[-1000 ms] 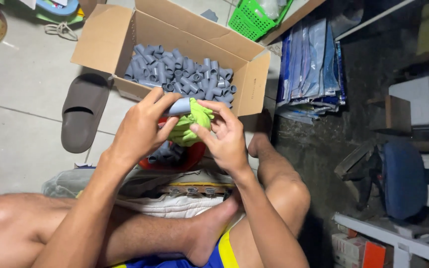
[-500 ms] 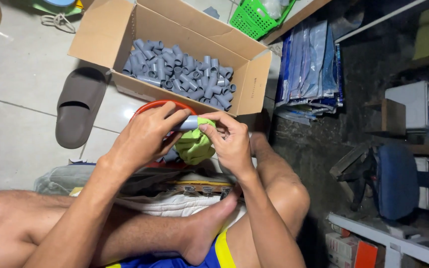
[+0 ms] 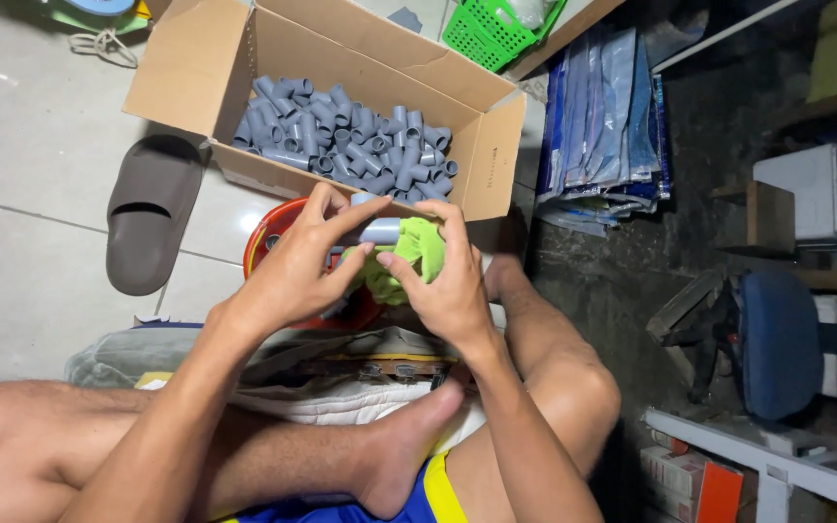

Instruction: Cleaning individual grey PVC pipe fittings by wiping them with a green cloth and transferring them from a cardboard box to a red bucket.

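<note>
My left hand (image 3: 294, 269) grips a short grey pipe fitting (image 3: 378, 230) by its left end. A green cloth (image 3: 409, 254) is pressed around the fitting's right end by my right hand (image 3: 448, 286). Both hands meet above a red bowl (image 3: 265, 238) that holds more grey fittings. Just beyond stands an open cardboard box (image 3: 196, 68) filled with several grey pipe fittings (image 3: 346, 136).
A brown slipper (image 3: 152, 211) lies on the tiled floor at left. A green basket (image 3: 491, 29) is behind the box. Blue plastic-wrapped packs (image 3: 603, 116) lie at right, a blue chair (image 3: 791, 339) further right. My crossed bare legs and folded cloth (image 3: 341, 397) are below the hands.
The right hand has shifted the green cloth up and over the fitting's right end. The view has moved slightly, showing more of the red bowl.
</note>
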